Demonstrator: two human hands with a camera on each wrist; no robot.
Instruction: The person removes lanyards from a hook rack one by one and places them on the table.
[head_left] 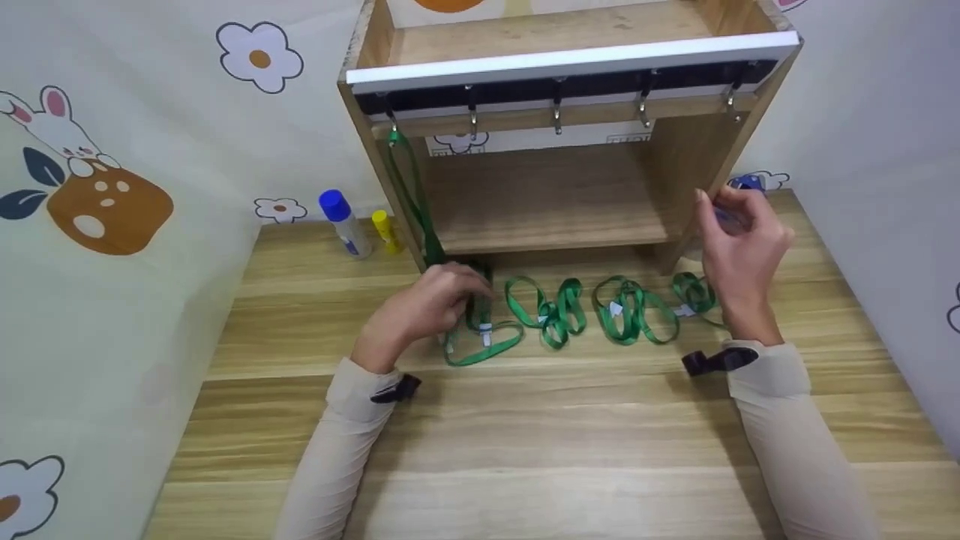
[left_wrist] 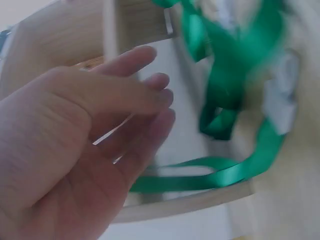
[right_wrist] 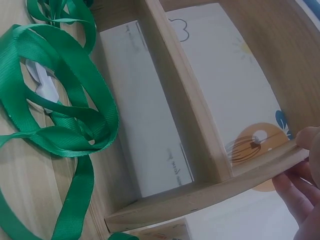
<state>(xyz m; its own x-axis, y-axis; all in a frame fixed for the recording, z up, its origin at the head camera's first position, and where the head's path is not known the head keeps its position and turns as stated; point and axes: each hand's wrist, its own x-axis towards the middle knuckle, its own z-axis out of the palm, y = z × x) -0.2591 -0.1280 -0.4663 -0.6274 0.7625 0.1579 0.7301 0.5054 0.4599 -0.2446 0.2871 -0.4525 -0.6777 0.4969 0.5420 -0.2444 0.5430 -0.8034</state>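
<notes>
Here left hand [head_left: 431, 304], fingers loosely spread and gripping nothing, rests on leftmost green lanyard [head_left: 480, 346]: light, limp webbing, best pinched by its loop.

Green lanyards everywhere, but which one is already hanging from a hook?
The leftmost lanyard: it hangs from the far-left hook of the wooden rack. The others lie bunched on the table.

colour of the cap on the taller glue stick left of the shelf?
Blue cap; shows best in head view.
</notes>
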